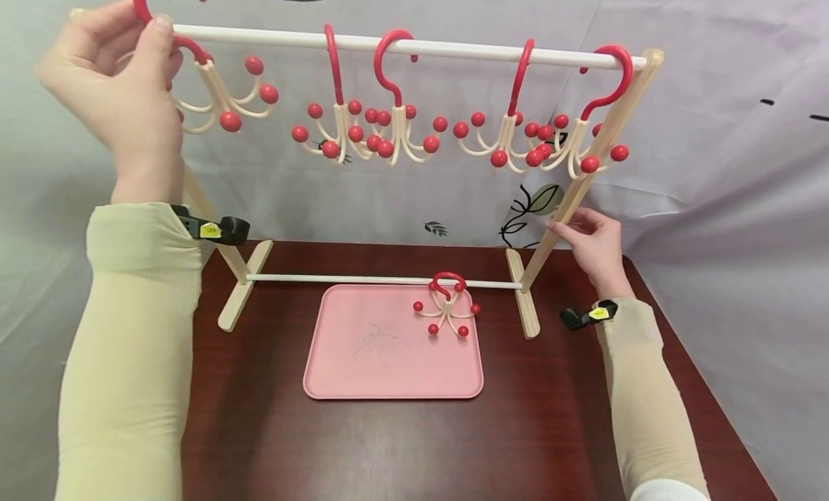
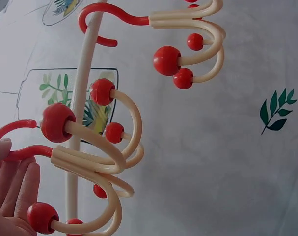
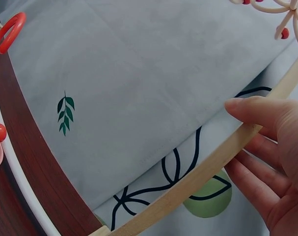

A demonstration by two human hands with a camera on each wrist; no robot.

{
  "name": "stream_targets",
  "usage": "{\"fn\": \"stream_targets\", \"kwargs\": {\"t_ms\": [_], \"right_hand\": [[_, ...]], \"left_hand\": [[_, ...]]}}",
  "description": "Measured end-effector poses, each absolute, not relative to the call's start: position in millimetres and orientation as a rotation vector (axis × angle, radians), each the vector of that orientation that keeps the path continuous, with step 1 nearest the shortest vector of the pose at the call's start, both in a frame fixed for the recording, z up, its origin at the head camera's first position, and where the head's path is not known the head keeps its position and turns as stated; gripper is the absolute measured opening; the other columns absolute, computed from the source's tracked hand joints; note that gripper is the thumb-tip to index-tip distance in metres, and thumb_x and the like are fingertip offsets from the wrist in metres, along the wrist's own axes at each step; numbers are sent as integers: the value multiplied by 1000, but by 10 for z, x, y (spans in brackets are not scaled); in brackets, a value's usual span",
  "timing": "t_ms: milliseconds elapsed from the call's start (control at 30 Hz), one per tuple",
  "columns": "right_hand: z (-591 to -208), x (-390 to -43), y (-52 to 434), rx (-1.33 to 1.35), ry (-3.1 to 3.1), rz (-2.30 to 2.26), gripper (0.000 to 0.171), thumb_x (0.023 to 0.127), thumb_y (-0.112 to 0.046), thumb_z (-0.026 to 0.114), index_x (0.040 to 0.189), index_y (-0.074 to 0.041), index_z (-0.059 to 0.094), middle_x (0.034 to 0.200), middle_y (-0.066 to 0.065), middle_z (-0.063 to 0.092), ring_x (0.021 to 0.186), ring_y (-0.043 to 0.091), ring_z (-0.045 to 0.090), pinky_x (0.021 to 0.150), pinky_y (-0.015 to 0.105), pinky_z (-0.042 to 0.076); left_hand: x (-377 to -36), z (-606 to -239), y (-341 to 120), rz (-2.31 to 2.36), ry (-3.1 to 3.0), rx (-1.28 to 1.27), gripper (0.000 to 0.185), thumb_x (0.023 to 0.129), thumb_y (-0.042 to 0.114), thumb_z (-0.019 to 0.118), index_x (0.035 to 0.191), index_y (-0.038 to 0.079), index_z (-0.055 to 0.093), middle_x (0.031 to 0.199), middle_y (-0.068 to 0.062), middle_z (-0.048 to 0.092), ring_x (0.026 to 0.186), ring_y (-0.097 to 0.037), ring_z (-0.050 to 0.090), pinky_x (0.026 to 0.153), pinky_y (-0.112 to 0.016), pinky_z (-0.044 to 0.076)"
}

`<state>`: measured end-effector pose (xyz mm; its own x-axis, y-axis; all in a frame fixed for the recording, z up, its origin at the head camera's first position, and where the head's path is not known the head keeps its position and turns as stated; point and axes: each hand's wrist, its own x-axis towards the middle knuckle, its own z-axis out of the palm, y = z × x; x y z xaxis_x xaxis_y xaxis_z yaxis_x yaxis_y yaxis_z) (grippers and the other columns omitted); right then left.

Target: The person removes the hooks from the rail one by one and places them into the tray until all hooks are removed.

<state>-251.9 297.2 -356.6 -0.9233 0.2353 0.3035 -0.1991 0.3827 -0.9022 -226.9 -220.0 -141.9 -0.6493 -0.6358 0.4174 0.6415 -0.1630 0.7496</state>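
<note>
**Hook at the rail's left end, frame steadied**

A grey cloth printed with leaves hangs behind a dark wooden bench (image 1: 272, 429), on which stands a small wooden rack (image 1: 241, 292) with a white top rail (image 1: 453, 49). The left hand (image 1: 119, 91) is raised to the rail's left end and pinches the red hook of a cream hanger with red bead tips (image 1: 220, 101) between thumb and fingers; the left wrist view shows the fingers (image 2: 13, 184) lying against its red neck, close beside the rail. Whether that hook bears on the rail or is only held at it cannot be told. Four more hangers (image 1: 388, 127) hang along the rail to the right. One further hanger (image 1: 447, 307) lies on the pink tray (image 1: 363, 371), against the rack's lower bar (image 1: 363, 278). The right hand (image 1: 592, 245) holds the rack's slanted right post (image 1: 583, 184), thumb on the front edge and fingers curled behind it.

By my reading, the step in hand is handling the leftmost hanger at the rail while the frame is held firm. The next move calls for a steady right-hand hold and a clean turn of the hook's open mouth around the rail.
</note>
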Motion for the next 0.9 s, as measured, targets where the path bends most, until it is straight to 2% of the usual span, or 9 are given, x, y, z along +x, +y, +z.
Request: {"fn": "stream_targets", "kwargs": {"t_ms": [167,500,633,667,733,800,900], "right_hand": [[-3557,-2506,2964,-29,-2256,1550,46,85,-21,86,121,3,71,90,-16,73,86,3,69,75,16,52],[-3557,-2516,2965,-21,-2258,1535,42,86,-19,85,120,2,72,90,-17,72,85,1,69,75,16,52],[-3568,-2526,2969,-12,-2246,1540,41,86,-16,84,120,3,72,91,-16,73,85,1,69,76,15,52],[-3569,-2527,2967,-12,-2246,1539,41,86,-16,85,120,3,72,90,-15,73,85,1,69,76,15,52],[-3568,-2524,2963,-17,-2252,1537,41,86,-17,85,119,3,72,90,-16,73,85,1,69,76,15,52],[-3560,-2518,2959,-24,-2257,1537,41,86,-18,85,119,2,72,91,-16,73,85,1,69,76,15,52],[-3546,-2506,2954,-26,-2257,1545,41,86,-19,85,119,2,72,91,-15,73,86,1,69,76,15,53]], "left_hand": [[-2221,-1458,-2279,-1913,-1224,-14,33,75,5,91,103,3,72,104,-13,68,86,-23,69,84,-26,57],[-1946,-1556,-2202,-1906,-1258,-36,35,74,-1,90,103,0,70,108,-15,68,89,-26,70,86,-27,58],[-1859,-1674,-2177,-1928,-1272,-46,36,71,-3,91,101,-5,71,103,-19,71,85,-29,72,81,-29,59],[-1837,-1711,-2177,-1925,-1282,-47,36,71,-3,92,100,-6,72,101,-19,71,83,-29,73,78,-28,60],[-1796,-1783,-2181,-1931,-1297,-44,36,69,-2,93,99,-8,73,98,-21,73,79,-27,74,64,-20,58],[-1747,-1861,-2179,-1934,-1329,-40,38,68,0,94,99,-9,74,97,-20,74,78,-26,75,48,-16,50],[-1677,-1989,-2155,-1891,-1392,-62,38,70,4,94,100,-10,75,97,-20,75,79,-25,75,37,-17,36]]}}
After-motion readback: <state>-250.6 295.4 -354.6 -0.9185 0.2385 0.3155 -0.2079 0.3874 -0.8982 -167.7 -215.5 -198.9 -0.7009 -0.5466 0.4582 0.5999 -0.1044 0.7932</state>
